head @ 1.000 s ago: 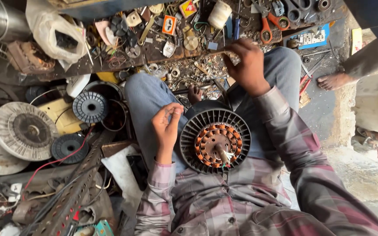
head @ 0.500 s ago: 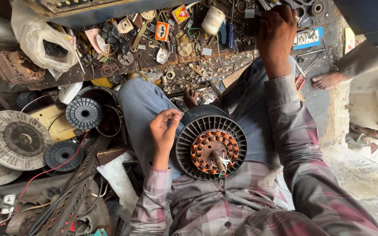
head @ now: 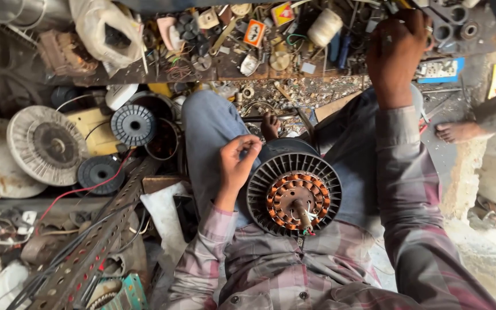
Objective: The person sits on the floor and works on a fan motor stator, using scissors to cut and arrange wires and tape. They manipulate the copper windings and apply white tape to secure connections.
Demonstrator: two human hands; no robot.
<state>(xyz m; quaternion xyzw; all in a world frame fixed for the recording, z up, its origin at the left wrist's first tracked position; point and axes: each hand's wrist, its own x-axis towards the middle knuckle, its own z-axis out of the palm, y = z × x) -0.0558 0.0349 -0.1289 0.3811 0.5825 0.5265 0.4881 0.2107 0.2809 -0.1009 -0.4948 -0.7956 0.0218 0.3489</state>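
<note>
Left hand rested at the nine o'clock edge of the fan motor, fingers curled loosely inward and thumb pinched to fingertips; whether anything thin was held there could not be told. Right hand was extended to one o'clock, clenched among tools on the cluttered workbench; the item gripped was hidden. The fan motor sat on the person's lap, axis upward: a dark finned housing ringed a copper-wound stator, with a steel shaft at centre and coloured leads emerging at six o'clock. A spool of pale thread lay at twelve o'clock. A grey ribbed rotor disc lay at nine o'clock, well apart. Another person's bare foot showed at two o'clock.
</note>
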